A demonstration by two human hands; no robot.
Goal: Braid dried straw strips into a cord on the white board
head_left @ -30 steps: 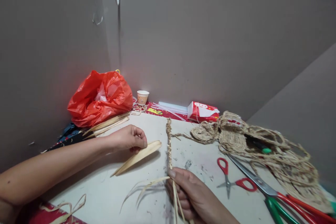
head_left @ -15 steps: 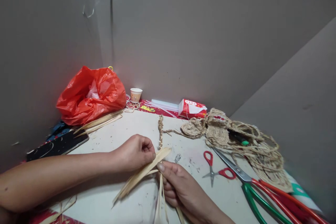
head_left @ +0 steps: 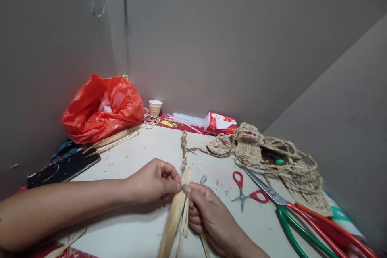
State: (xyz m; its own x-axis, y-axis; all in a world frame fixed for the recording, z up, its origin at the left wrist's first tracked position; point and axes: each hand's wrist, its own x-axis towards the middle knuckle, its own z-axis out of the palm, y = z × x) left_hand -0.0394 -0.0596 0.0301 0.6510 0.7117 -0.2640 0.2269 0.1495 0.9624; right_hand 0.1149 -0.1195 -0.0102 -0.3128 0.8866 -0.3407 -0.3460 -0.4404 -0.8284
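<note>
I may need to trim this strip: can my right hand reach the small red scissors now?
Probably yes. The small red scissors lie flat just right of the right hand, bare table between them. Its fingers pinch the straw strip, though, so they must let go first.

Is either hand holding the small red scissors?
No, the small red scissors lie on the table apart from the right hand, which with the left hand pinches a leaf strip.
</note>
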